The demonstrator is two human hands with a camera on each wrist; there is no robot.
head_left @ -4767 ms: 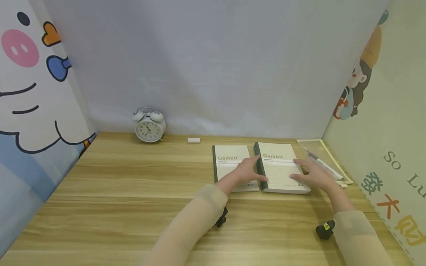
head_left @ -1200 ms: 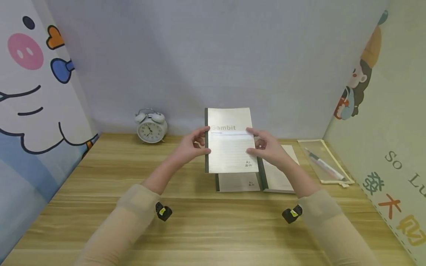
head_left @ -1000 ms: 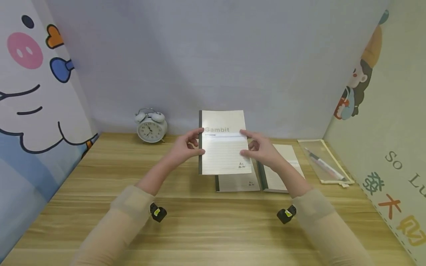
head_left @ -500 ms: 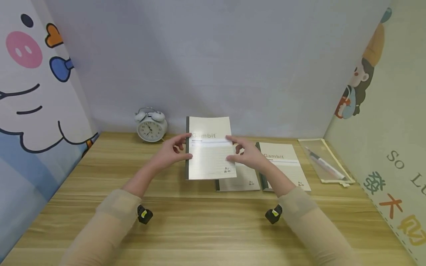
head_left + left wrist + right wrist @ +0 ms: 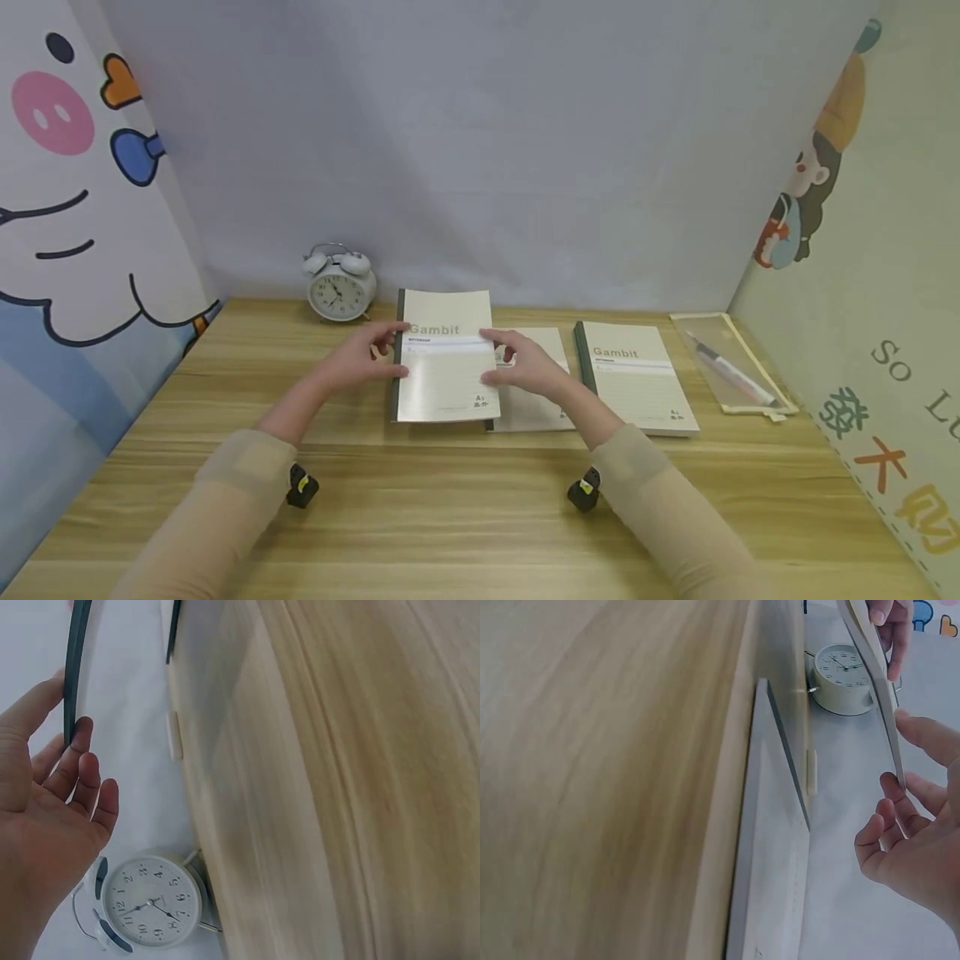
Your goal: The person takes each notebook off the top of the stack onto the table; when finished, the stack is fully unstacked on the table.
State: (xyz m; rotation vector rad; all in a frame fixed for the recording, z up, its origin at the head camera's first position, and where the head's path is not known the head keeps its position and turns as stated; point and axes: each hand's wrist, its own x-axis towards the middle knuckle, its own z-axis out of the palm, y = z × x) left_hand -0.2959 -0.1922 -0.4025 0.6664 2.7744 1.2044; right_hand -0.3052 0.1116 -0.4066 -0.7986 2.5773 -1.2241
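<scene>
A cream Gambit notebook [image 5: 448, 379] with a dark spine is held up over the table between both hands. My left hand [image 5: 360, 360] pinches its spine edge, thumb on the cover and fingers behind. On the opposite edge, my right hand [image 5: 528, 364] pinches it the same way. Both wrist views show a gap between this notebook and the tabletop. A second notebook [image 5: 528, 408] lies flat behind it, partly covered in the head view. Farther right lies a thicker-looking notebook or stack [image 5: 637, 387] with the same cover.
A white twin-bell alarm clock [image 5: 339, 287] stands at the back left. A small white block [image 5: 174, 735] lies at the table's back edge, hidden in the head view. At the right, a clear zip pouch [image 5: 701, 333] holds a pen [image 5: 727, 367]. A grey-white backdrop rises behind the table.
Both hands were at the right-hand notebooks. They lifted one notebook from there, carried it left past the middle notebook, and over the last second brought it lower.
</scene>
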